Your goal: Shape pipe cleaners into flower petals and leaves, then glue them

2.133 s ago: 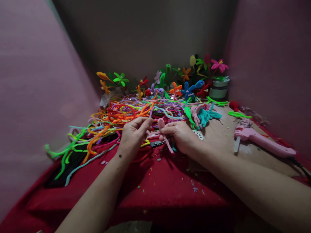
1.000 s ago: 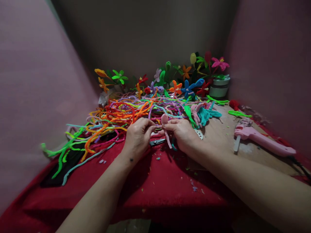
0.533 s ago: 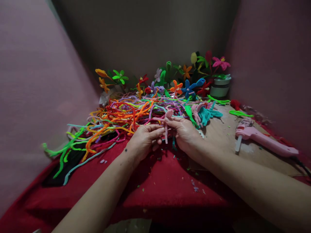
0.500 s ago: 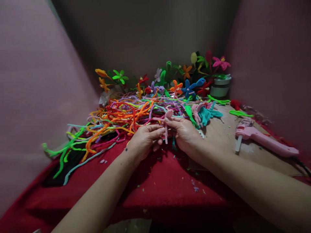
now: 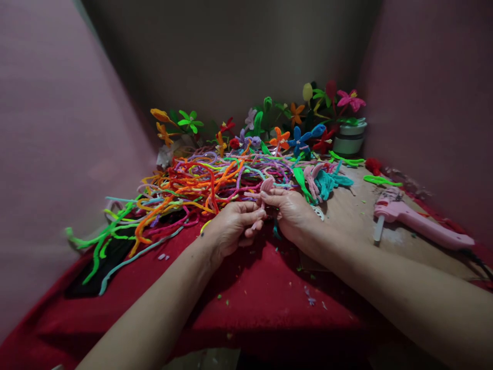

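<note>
Between my hands is a pink pipe cleaner (image 5: 267, 185), bent into a rounded, petal-like loop at its top. My right hand (image 5: 289, 208) pinches it just below the loop with thumb and forefinger. From the left, my left hand (image 5: 239, 223) is closed on its lower end, which slants down between thumb and fingers. Part of the pink piece is hidden by the fingertips. Just behind the hands spreads a tangled heap of coloured pipe cleaners (image 5: 215, 180). To the right of them lie bundled teal pipe cleaners (image 5: 327, 184) beside pink and green ones.
A pink hot glue gun (image 5: 416, 218) rests on a brown board (image 5: 346, 223) at the right. Finished pipe-cleaner flowers (image 5: 300, 140) stand along the back, near a pale green pot (image 5: 349, 139). Small scraps dot the red cloth (image 5: 265, 298). A black flat object (image 5: 96, 272) lies left.
The lower end of the pink pipe cleaner hung straight down before; now my left thumb and fingers have closed on it and it slants to the left. My right hand has barely moved.
</note>
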`<state>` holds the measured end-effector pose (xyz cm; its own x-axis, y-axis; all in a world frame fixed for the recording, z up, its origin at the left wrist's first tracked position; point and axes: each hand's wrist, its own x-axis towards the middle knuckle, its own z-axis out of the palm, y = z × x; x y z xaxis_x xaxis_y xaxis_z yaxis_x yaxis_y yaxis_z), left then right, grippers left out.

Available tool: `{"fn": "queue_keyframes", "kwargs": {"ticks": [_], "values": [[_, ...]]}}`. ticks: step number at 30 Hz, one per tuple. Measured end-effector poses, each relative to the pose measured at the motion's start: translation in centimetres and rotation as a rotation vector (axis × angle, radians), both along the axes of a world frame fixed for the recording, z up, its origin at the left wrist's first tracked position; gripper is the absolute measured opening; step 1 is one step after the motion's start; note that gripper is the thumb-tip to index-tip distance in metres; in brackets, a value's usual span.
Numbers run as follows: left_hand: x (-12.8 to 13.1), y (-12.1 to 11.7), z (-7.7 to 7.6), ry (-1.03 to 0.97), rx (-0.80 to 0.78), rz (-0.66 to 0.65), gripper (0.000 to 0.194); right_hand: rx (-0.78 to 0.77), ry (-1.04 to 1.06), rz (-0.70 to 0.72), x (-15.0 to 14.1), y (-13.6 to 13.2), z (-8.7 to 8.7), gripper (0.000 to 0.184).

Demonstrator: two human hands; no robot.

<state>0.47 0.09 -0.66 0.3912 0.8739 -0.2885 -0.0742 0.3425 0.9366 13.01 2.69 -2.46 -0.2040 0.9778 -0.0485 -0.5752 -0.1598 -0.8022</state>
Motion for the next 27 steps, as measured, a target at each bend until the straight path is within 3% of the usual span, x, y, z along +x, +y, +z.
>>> {"fn": "queue_keyframes", "kwargs": {"ticks": [4, 10, 15, 20, 23, 25, 27], "values": [[-0.1, -0.3, 0.4, 0.098, 0.046, 0.037, 0.019, 0.039, -0.062, -0.001, 0.2, 0.0, 0.2, 0.017], [-0.5, -0.5, 0.7, 0.166, 0.085, -0.070, 0.020, 0.014, -0.069, -0.051, 0.1, 0.1, 0.2, 0.021], [-0.4, -0.6, 0.6, 0.183, 0.089, -0.085, 0.020, 0.013, -0.067, -0.040, 0.1, 0.1, 0.1, 0.019], [-0.8, -0.7, 1.6, 0.409, 0.172, -0.124, 0.020, 0.033, -0.068, -0.077, 0.3, 0.4, 0.2, 0.016], [-1.9, -0.3, 2.2, 0.546, 0.321, 0.095, 0.017, 0.052, -0.077, -0.075, 0.4, 0.4, 0.3, 0.017], [-2.7, 0.2, 2.4, 0.490, 0.409, 0.304, 0.017, 0.053, -0.094, -0.030, 0.4, 0.2, 0.3, 0.017], [-3.2, 0.6, 2.4, 0.379, 0.441, 0.389, 0.021, 0.046, -0.128, 0.012, 0.3, -0.2, 0.4, 0.016]]}}
